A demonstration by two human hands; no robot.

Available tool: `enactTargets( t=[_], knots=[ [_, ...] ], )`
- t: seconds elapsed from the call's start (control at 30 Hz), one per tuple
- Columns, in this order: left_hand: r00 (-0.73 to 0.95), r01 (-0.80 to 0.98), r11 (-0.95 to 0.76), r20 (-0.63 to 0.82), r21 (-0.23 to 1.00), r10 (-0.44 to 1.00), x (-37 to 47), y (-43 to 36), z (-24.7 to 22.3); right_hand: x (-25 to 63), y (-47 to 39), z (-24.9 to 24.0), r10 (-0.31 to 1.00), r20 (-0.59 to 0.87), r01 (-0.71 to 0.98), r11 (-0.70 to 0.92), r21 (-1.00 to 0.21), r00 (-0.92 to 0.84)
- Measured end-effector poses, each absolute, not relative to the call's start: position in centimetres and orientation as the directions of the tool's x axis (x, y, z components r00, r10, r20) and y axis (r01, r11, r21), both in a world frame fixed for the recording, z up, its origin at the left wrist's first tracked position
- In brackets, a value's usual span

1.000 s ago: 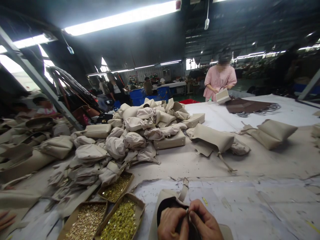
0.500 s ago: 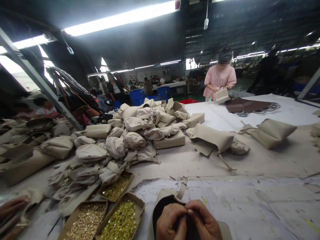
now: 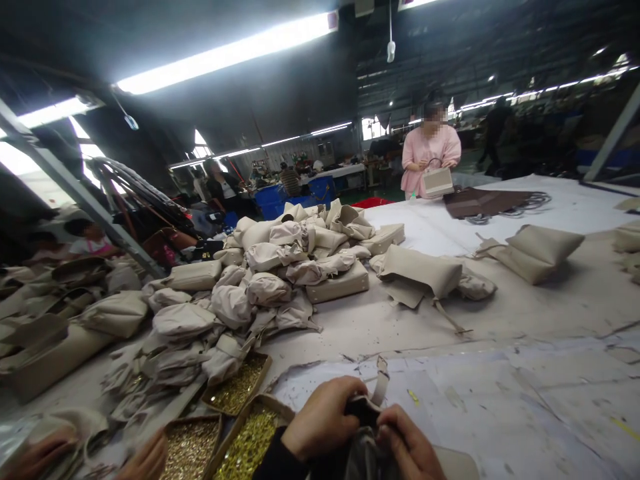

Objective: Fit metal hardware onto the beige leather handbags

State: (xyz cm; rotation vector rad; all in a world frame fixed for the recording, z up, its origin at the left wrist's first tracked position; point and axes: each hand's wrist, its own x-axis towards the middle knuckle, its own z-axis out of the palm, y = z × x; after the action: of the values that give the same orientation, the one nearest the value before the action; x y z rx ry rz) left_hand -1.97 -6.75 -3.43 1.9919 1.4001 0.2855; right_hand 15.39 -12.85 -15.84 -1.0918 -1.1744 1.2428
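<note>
Low in the middle of the view, a beige bag with a dark inside lies between my two hands. My left hand bends over its left edge, fingers closed on it. On the opposite side, my right hand pinches the edge with thumb and fingers. A narrow beige strap sticks up behind the opening. Grey lining shows between the hands. Any small piece in my fingertips is hidden. Just left of my left hand stands a tray of gold-coloured metal bits.
Two more trays, one of paler metal bits and one farther back, stand beside a heap of beige bags. Another person's hands are at lower left. Across the table, a person in pink holds a small bag.
My hands were close together at the bag; now they are apart, the left shifted left and up onto its edge. At lower left, another person's hand has come beside the tray.
</note>
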Motion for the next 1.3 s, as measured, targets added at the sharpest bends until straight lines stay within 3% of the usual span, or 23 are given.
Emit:
enactTargets(
  t=[0.23, 0.5, 0.57, 0.73, 1.03, 1.3],
  knots=[
    [0.388, 0.910, -0.342, -0.187, 0.236, 0.903, 0.8, -5.0, -5.9, 16.6, -10.4, -16.5, 0.996, 0.083, -0.142, 0.077, -0.987, -0.037],
    [0.259, 0.958, -0.239, -0.119, 0.161, 0.959, -0.7, -2.7, -6.8, 15.5, -5.3, -13.3, 0.980, 0.127, -0.146, 0.105, -0.984, -0.156],
    [0.290, 0.934, -0.263, -0.084, 0.244, 0.953, -2.1, -2.8, -6.6, 14.7, -4.5, -13.1, 0.971, 0.158, -0.166, 0.129, -0.978, -0.177],
    [0.363, 0.713, -0.305, 0.040, 0.632, 0.931, -5.5, -3.2, -6.8, 12.8, -3.6, -13.2, 0.946, 0.249, -0.197, 0.210, -0.958, -0.206],
    [0.171, 0.611, -0.131, 0.031, 0.781, 0.985, -6.3, -3.9, -8.1, 11.9, -0.9, -11.6, 0.921, 0.255, -0.175, 0.210, -0.962, -0.294],
    [-0.051, 0.477, 0.093, -0.078, 0.874, 0.996, -5.8, -4.0, -9.3, 12.5, -4.6, -13.0, 0.898, 0.297, 0.006, 0.316, -0.949, -0.325]
  ],
)
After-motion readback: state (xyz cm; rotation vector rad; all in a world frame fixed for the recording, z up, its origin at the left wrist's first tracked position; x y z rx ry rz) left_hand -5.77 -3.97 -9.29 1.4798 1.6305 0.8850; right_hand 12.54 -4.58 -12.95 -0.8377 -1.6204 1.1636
